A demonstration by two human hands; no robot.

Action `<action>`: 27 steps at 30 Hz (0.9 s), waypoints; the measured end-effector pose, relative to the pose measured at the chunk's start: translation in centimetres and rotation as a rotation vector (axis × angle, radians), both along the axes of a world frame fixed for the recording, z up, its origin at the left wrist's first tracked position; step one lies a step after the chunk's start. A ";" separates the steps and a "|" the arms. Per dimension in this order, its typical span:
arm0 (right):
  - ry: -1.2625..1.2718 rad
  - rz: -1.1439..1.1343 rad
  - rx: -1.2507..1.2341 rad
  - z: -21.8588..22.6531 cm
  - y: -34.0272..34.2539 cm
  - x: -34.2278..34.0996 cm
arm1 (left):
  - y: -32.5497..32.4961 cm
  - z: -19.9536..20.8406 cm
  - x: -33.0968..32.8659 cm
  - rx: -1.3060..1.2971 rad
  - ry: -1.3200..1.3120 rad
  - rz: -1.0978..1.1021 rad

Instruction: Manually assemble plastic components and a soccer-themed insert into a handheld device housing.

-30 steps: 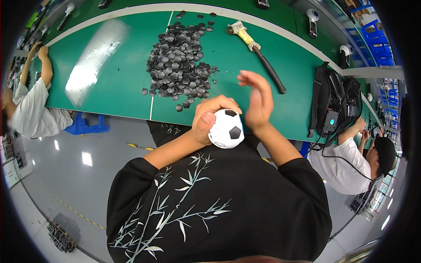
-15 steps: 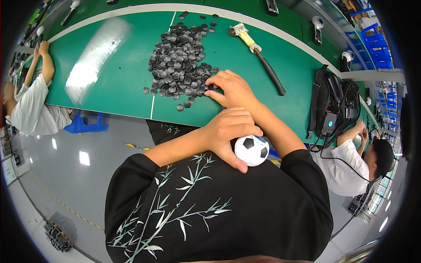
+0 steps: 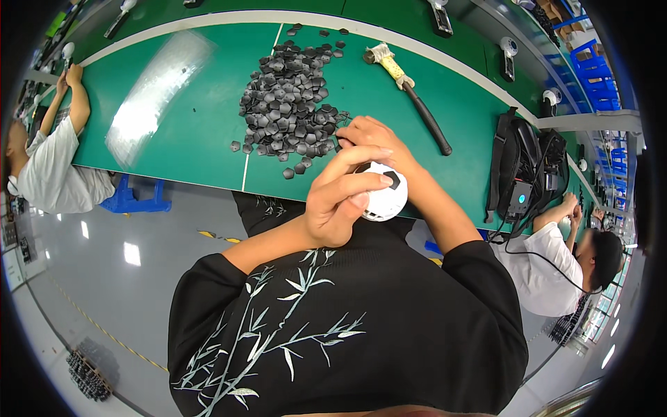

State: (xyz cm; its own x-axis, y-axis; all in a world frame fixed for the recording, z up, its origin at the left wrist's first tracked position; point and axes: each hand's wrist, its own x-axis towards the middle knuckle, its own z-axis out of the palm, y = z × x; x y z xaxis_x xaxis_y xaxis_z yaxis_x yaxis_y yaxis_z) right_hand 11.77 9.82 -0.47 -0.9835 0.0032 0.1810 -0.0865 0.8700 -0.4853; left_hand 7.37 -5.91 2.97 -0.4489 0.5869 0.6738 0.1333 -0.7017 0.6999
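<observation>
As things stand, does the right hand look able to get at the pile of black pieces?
Yes, most likely: the right hand is at the right edge of the pile, with nothing visible between them; the left hand, holding the black-and-white ball, is nearer the body.

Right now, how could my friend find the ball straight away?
Start at the big green table. By its near edge, the person's left hand holds the ball. It's round and white with black patches, unlike the loose black pieces.
</observation>
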 end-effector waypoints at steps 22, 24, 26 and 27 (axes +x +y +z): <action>0.083 -0.316 -0.307 2.2 -0.1 -0.2 | 0.1 1.1 0.6 -0.218 0.060 0.098; 0.065 -0.449 -0.532 3.9 -0.1 0.4 | -0.1 0.4 0.2 -0.226 0.007 0.067; 0.055 -0.522 -0.645 4.2 -0.1 1.0 | -0.1 0.4 0.2 -0.231 -0.020 0.044; 0.068 -0.529 -0.727 4.2 -0.1 1.3 | 0.0 0.7 0.3 -0.238 -0.052 0.036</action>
